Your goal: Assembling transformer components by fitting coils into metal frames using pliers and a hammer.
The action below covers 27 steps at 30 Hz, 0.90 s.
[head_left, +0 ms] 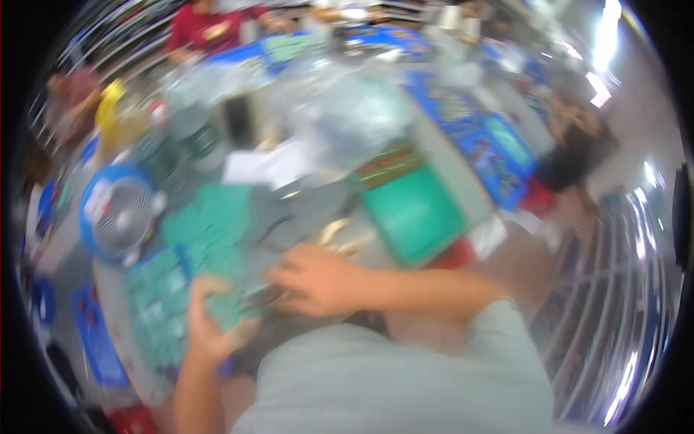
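At the far left, a blue tray [101, 340] lies low, with a round fan [119, 213] with a blue rim above it, near the edge of the desk [454, 163]. Right of the fan comes a flat green tray [155, 311] bearing blurred small pieces, and a green sheet [210, 220] lies just beyond it. The left hand [208, 325] is over the tray's right side, thumb and fingers standing wide apart; blur hides any small piece there. Next, between the two hands, is a small dark thing [264, 295], too smeared to identify. The right hand [322, 278] reaches in from the right, its bent fingers at that dark thing; whether they grip it, I cannot tell. Beyond the right hand lie a pale curved piece [332, 231], white paper [271, 165] and clear plastic bags [354, 119]. Farther right stands a deep green bin [412, 210], with something red [455, 254] just beside its near corner.
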Available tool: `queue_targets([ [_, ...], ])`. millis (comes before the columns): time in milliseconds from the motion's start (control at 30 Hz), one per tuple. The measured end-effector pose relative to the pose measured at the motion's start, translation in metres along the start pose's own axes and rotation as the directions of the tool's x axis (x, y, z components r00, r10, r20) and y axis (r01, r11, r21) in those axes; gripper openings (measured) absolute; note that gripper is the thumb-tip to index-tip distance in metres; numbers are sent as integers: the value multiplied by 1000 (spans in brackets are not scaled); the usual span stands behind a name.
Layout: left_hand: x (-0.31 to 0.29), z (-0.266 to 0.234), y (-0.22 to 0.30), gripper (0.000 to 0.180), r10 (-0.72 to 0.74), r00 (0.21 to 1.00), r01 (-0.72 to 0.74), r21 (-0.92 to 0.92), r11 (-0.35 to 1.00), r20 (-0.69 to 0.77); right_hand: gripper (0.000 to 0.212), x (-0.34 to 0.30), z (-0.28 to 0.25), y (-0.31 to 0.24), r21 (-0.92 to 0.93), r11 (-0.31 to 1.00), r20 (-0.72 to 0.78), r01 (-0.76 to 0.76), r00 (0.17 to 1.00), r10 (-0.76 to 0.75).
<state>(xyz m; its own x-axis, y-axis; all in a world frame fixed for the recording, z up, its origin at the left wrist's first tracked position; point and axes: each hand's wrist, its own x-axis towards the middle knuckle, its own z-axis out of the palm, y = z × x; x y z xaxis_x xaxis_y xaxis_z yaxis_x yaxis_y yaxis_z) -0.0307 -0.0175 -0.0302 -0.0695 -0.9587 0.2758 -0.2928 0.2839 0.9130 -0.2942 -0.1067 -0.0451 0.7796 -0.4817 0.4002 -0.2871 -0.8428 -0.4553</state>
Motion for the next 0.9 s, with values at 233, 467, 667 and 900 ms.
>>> queue_targets([
  [233,-4,15,-8,54,-236,968,231,-67,971,-90,39,-8,-9,-6,-73,995,-48,-65,997,62],
  [467,-3,31,3,73,-152,987,129,-317,940,-50,46,-25,-3,-8,149,960,-28,-237,970,243],
  [667,-7,31,-9,60,-121,991,100,-309,946,-50,64,-47,15,-16,705,426,375,-567,807,455],
  [900,-6,36,-34,63,-334,942,223,-681,697,-33,62,-54,16,-24,724,443,265,-529,806,529],
])
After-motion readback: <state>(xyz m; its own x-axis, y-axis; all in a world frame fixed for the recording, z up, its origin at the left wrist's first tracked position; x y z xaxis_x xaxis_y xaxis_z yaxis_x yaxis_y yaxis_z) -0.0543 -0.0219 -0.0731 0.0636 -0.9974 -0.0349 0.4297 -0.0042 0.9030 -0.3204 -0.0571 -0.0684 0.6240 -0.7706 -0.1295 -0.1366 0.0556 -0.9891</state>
